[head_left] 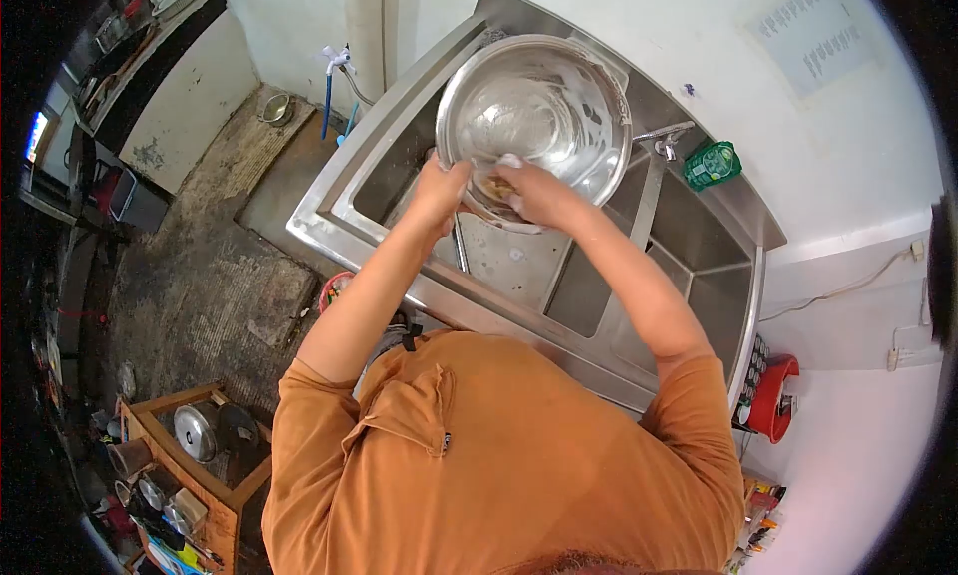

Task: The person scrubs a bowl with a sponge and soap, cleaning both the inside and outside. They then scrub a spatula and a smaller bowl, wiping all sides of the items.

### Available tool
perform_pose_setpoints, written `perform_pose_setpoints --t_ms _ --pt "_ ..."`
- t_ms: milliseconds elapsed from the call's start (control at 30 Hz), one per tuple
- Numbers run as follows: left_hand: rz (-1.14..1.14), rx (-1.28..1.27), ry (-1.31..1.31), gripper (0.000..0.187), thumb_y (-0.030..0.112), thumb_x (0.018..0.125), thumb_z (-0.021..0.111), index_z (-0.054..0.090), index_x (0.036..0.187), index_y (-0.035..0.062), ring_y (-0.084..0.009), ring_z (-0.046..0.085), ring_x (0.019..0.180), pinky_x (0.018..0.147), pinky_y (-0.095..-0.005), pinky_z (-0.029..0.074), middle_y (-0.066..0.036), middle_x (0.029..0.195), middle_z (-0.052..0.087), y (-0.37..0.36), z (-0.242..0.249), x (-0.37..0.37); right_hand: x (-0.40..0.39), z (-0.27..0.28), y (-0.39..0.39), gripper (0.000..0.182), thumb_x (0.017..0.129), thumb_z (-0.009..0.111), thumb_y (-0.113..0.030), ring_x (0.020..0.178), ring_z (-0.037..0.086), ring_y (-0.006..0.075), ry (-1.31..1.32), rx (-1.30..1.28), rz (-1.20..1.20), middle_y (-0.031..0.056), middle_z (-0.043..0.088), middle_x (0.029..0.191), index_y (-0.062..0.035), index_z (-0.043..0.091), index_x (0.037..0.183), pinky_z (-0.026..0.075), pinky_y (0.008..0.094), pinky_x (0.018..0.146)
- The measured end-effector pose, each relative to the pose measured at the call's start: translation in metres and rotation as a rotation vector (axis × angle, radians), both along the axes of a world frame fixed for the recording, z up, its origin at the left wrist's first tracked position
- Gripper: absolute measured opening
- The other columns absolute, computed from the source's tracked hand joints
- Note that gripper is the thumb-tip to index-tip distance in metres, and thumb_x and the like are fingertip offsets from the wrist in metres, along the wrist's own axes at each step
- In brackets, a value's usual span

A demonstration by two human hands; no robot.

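Note:
A large round metal basin (529, 111) is tilted over the left bowl of the steel sink (511, 261), with white suds smeared on its inner wall. My left hand (440, 191) is closed on the basin's near-left rim. My right hand (539, 193) has its fingers closed round a small yellowish scrubber (496, 187), pressed at the near inside edge of the basin. Foam clings to the fingers of this hand. Part of the scrubber is hidden beneath the fingers.
A tap (666, 148) rises behind the sink, beside a green packet (712, 166) on the back ledge. At right hangs a red container (776, 398). A wooden rack (190, 485) with a metal lid (195, 432) stands lower left. A small bowl (277, 109) sits on the floor.

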State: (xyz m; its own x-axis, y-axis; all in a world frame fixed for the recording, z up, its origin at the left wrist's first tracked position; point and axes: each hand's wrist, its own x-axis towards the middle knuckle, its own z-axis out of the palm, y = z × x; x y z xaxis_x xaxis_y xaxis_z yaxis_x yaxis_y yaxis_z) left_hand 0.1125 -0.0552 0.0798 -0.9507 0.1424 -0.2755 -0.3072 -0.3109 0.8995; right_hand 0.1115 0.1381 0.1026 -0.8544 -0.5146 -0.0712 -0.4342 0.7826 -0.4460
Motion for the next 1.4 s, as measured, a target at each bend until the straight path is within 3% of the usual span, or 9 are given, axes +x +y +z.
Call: perform_pose_setpoints --t_ms 200,400,667,733,867,1000,1067,1300,1400 --pt "-0.129 0.076 -0.054 0.033 0.013 0.091 0.052 0.051 0.121 -0.0005 -0.0297 0.068 0.078 0.065 -0.0479 0.061 -0.013 0.096 0.063 0.017 -0.008 0.025 -0.044 0.006 -0.016 0.037 0.084 0.056 -0.004 0.107 0.060 0.0389 0.568 0.341 -0.015 0.0197 0.062 0.115 -0.0107 0.064 0.120 0.048 0.0490 0.092" --pt "-0.030 0.188 -0.112 0.034 0.011 0.091 0.050 0.048 0.123 -0.0007 -0.0313 0.068 0.082 0.062 -0.0477 0.063 -0.017 0.106 0.062 0.007 -0.016 0.020 -0.049 -0.010 0.021 0.037 0.083 0.056 -0.007 0.102 0.063 0.0386 0.505 0.381 -0.467 0.0212 0.063 0.112 -0.0107 0.063 0.120 0.050 0.0515 0.087" --pt "0.029 0.140 -0.133 0.036 0.010 0.089 0.050 0.048 0.123 -0.0006 -0.0301 0.068 0.079 0.065 -0.0476 0.062 -0.015 0.101 0.062 0.007 -0.019 0.007 -0.005 -0.033 -0.020 0.042 0.079 0.064 -0.014 0.109 0.059 0.0422 -0.158 0.136 -0.190 0.0262 0.063 0.114 -0.0042 0.061 0.120 0.048 0.0450 0.095" --pt "0.041 0.104 -0.117 0.036 0.010 0.088 0.050 0.049 0.123 -0.0009 -0.0311 0.068 0.080 0.066 -0.0480 0.062 -0.015 0.102 0.062 0.009 -0.018 0.003 0.006 -0.029 -0.031 0.038 0.078 0.064 -0.014 0.106 0.059 0.0427 -0.062 -0.356 -0.182 0.0251 0.065 0.109 -0.0034 0.062 0.115 0.048 0.0447 0.093" --pt "0.058 0.132 -0.001 0.039 0.007 0.087 0.050 0.049 0.125 -0.0015 -0.0330 0.068 0.085 0.070 -0.0490 0.062 -0.017 0.107 0.062 -0.011 -0.017 0.001 0.025 -0.012 0.024 0.029 0.082 0.063 -0.019 0.100 0.062 0.0399 0.220 0.391 -0.111 0.0219 0.065 0.106 -0.0058 0.065 0.107 0.049 0.0450 0.088" --pt "0.103 0.084 -0.013 0.041 0.006 0.087 0.049 0.048 0.128 -0.0006 -0.0334 0.068 0.092 0.070 -0.0491 0.062 -0.018 0.112 0.063 -0.004 -0.033 -0.008 0.050 -0.014 0.020 0.029 0.083 0.063 -0.023 0.099 0.062 0.0377 0.260 0.448 -0.223 0.0215 0.064 0.108 -0.0071 0.066 0.107 0.049 0.0452 0.087" --pt "0.098 0.088 -0.015 0.043 0.006 0.086 0.050 0.048 0.128 0.0001 -0.0306 0.068 0.087 0.067 -0.0451 0.061 -0.017 0.109 0.063 0.001 -0.041 -0.015 0.076 -0.022 -0.018 0.032 0.083 0.064 -0.025 0.099 0.063 0.0359 0.494 0.003 -0.065 0.0202 0.063 0.110 -0.0073 0.067 0.110 0.049 0.0446 0.085" --pt "-0.071 -0.078 -0.048 0.041 0.008 0.084 0.053 0.051 0.124 -0.0008 -0.0256 0.068 0.075 0.060 -0.0395 0.060 -0.013 0.095 0.064 -0.030 -0.006 -0.019 0.049 -0.038 0.071 0.040 0.070 0.069 -0.010 0.095 0.063 0.0267 0.507 0.439 0.200 0.0095 0.063 0.108 -0.0130 0.066 0.109 0.051 0.0412 0.077" --pt "-0.086 -0.163 -0.047 0.034 0.010 0.085 0.053 0.055 0.118 -0.0011 -0.0210 0.067 0.071 0.054 -0.0337 0.057 -0.010 0.090 0.063 -0.025 0.021 -0.019 0.056 -0.028 0.024 0.025 0.082 0.060 -0.014 0.085 0.065 0.0239 0.679 0.190 0.272 0.0098 0.064 0.100 -0.0071 0.064 0.105 0.053 0.0373 0.067"
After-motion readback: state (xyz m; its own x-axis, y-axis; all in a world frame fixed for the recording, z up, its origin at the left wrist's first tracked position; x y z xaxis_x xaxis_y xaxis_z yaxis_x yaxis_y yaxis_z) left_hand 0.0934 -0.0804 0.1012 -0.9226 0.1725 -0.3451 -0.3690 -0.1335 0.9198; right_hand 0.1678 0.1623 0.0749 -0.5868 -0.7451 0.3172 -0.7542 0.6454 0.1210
